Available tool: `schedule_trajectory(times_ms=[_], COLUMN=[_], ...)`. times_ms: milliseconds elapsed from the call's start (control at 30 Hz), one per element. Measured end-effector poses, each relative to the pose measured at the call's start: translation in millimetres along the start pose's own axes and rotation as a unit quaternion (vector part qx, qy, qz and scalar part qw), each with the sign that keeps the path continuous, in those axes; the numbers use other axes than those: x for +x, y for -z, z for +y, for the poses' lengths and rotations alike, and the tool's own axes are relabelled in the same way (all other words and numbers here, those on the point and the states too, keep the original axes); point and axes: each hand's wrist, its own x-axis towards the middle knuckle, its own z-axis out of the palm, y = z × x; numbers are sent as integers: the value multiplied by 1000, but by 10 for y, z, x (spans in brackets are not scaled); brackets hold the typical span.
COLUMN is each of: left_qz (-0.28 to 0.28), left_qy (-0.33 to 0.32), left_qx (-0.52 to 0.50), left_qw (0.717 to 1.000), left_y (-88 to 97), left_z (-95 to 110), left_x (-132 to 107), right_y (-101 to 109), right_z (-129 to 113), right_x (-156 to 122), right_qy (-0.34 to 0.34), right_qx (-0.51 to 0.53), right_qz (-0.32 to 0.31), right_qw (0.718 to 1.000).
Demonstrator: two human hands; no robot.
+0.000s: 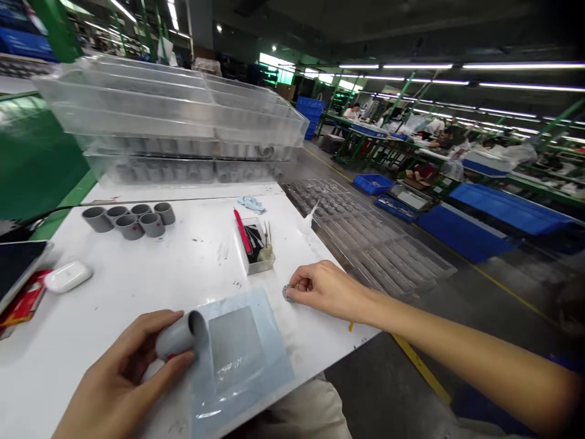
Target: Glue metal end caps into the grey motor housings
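My left hand [132, 360] grips a grey cylinder [176, 335] with an open end, tilted over the left edge of a light blue sheet [278, 360]. A dull grey square [237, 341] lies in the middle of that sheet. To the right, my right hand [315, 283] pinches a small round grey part [287, 293] close to the table; its exact kind is too small to make out. Just beyond the hands is a small clear box [262, 266] holding a red pen-like tool [242, 230] and thin pointed tools. Several similar grey cylinders [129, 226] stand at the back left.
Stacked clear trays [183, 116] with grey cylinders rise behind the white table [205, 256]. A white nozzle bottle [305, 224] stands near the right edge, a blue cloth [251, 204] behind. A white earbud case [68, 277] lies left. Clear trays [379, 250] sit beyond the table's right edge.
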Motion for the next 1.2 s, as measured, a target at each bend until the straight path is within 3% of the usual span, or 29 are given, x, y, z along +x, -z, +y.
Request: schedule_trajectory(times_ms=[133,200,300,367,467,600,733,967,1200], left_qz=[-33,-18,7,0,-19,-18,-53,-63,-54], left_qy=[16,43,72,72,73,63,36,35,43], left_qx=[-55,-75,-100,-98,-59,8,48,61,37], left_qw=[998,996,992,993,995,998,997,996,997], left_y=[-31,-54,-90,-104,-101,-66,-12,26,0], left_z=[208,279,316,309,283,203,42,-20,42], left_x=[-13,-44,-87,-95,-82,-50,-17,-11,-29], right_y=[73,175,308,344,325,255,189,191,117], right_z=[-47,-12,57,87,102,107,91,89,16], right_x=[52,40,-21,-69,-109,-96,-54,-46,-111], right_qy=[-5,50,193,237,221,169,119,206,159], right_qx=[-73,-107,-105,-100,-112,-118,-171,-208,-151], right_qz=[25,38,-41,-109,-142,-93,-69,-50,-33], right_qw=[997,992,975,960,958,974,976,955,975])
